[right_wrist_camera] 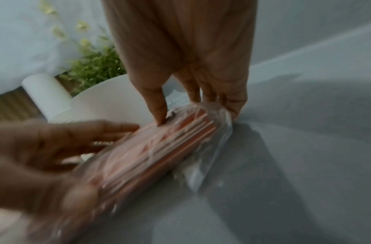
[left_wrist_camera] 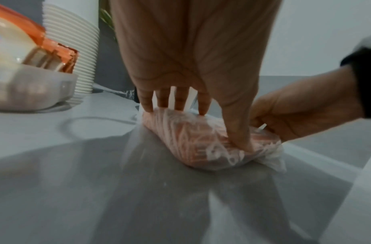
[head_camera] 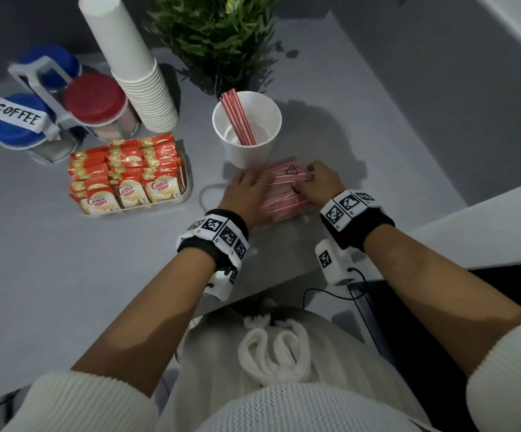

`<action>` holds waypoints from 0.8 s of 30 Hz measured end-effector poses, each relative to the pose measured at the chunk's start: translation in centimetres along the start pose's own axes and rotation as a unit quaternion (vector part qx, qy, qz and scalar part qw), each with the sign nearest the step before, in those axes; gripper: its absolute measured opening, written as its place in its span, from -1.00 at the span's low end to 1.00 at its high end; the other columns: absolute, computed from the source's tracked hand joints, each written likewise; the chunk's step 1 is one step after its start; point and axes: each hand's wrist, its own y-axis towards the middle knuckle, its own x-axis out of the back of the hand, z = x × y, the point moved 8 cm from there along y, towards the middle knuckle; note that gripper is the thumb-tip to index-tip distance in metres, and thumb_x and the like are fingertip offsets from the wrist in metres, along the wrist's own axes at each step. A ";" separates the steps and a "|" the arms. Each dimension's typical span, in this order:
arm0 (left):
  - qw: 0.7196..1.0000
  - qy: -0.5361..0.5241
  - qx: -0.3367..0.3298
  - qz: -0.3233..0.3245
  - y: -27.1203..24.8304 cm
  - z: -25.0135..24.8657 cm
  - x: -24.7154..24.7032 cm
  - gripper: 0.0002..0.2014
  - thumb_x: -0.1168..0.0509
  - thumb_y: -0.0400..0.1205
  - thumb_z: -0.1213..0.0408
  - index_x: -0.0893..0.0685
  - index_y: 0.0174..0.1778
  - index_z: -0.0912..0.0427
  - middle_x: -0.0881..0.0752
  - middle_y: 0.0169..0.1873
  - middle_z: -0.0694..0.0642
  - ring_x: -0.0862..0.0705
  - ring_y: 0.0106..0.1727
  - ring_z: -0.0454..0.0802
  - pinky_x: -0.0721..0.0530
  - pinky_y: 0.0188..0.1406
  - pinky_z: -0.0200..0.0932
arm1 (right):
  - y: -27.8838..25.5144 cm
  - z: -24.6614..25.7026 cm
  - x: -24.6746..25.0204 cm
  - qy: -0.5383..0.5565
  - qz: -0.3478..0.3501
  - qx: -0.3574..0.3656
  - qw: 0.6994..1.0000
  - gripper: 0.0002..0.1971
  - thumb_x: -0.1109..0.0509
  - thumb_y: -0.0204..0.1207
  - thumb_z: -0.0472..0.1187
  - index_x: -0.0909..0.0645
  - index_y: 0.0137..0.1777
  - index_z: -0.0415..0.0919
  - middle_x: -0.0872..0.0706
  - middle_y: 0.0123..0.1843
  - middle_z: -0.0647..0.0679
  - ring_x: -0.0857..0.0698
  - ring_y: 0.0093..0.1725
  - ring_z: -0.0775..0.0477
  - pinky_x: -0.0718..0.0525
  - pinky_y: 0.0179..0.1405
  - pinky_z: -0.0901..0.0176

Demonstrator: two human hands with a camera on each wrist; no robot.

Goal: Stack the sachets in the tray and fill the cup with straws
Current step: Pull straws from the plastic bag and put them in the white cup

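We've got our left hand point(head_camera: 246, 188) laid flat, fingers straight, pinning the bag of straws point(head_camera: 284, 196) to the counter point(head_camera: 97, 260), while our right hand point(head_camera: 323, 180) pinches its right side between thumb and curled fingers, probably to work it open. The cup point(head_camera: 246, 155) just beyond the bag only holds a few straws point(head_camera: 237, 116). The tray point(head_camera: 188, 182) looks packed with sachets point(head_camera: 125, 169) already.

Grey counter point(head_camera: 66, 275) w/ tray point(head_camera: 188, 182), cup point(head_camera: 246, 152), straw bag point(head_camera: 284, 188), cup stack point(head_camera: 134, 63), plant point(head_camera: 221, 35), jar rack point(head_camera: 44, 82).

Left hand point(left_wrist_camera: 197, 71) on straw bag point(left_wrist_camera: 193, 140), right hand point(left_wrist_camera: 301, 113)
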 end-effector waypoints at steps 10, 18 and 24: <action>1.000 0.019 -0.006 0.019 0.2 -0.8 1.1 -0.36 -0.33 0.53 0.20 -0.31 0.54 0.09 -0.47 0.41 0.26 -0.45 0.42 0.26 -0.42 0.37 0.04 | 0.8 -0.6 0.6 0.044 0.068 -0.015 0.997 -0.62 -0.41 0.49 -0.04 -0.66 0.14 -0.34 -0.65 -0.10 -0.19 -0.62 -0.26 -0.08 -0.47 -0.40 0.25; 0.961 -0.253 0.076 0.076 -0.4 1.4 5.0 -0.81 -0.22 0.60 0.18 -0.65 0.02 0.16 -0.66 -0.25 0.14 -0.63 -0.26 0.07 -0.64 -0.33 -0.17 | -0.7 1.7 3.3 0.122 0.075 0.102 0.984 -0.82 -0.37 0.49 -0.39 -0.62 0.08 -0.38 -0.68 -0.14 -0.31 -0.70 -0.13 -0.18 -0.69 -0.20 0.11; 0.947 -0.269 0.171 0.032 -1.9 4.9 5.4 -0.77 -0.26 0.63 0.30 -0.58 -0.38 0.12 -0.58 -0.41 0.05 -0.57 -0.34 0.03 -0.53 -0.41 -0.25 | -0.3 -0.5 1.6 0.055 0.084 0.053 0.993 -0.78 -0.34 0.51 -0.34 -0.60 -0.38 -0.31 -0.64 -0.37 -0.22 -0.54 -0.34 -0.10 -0.46 -0.42 0.22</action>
